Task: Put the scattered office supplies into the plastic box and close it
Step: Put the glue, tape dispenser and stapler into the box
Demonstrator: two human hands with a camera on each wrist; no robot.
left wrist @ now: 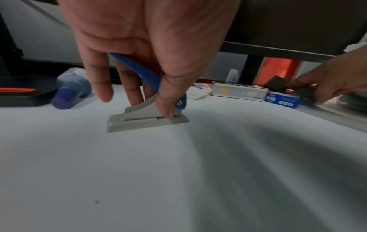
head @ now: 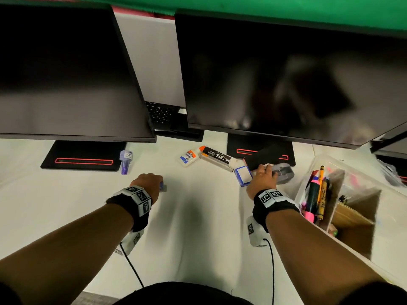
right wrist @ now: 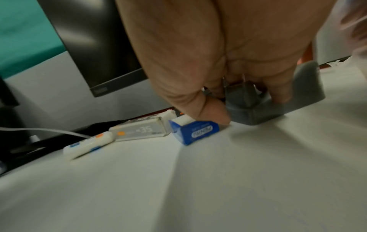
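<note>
My left hand (head: 152, 183) pinches a small hole punch (left wrist: 147, 117) with a blue lever and a grey base, which stands on the white desk; thumb on one side, fingers on the other. My right hand (head: 264, 175) curls over a grey tape dispenser (head: 285, 172), its thumb (right wrist: 214, 113) touching a small blue box (right wrist: 195, 131). The clear plastic box (head: 306, 181) stands open at the right, holding pens and markers. On the desk lie a staple box marked 35 (head: 217, 158), a white glue bottle (head: 189, 156) and a purple bottle (head: 126, 161).
Two dark monitors (head: 286, 73) hang low over the back of the desk on black stands (head: 83, 160). A black block (head: 266, 157) lies behind my right hand. Brown cardboard (head: 352, 219) shows in the plastic box.
</note>
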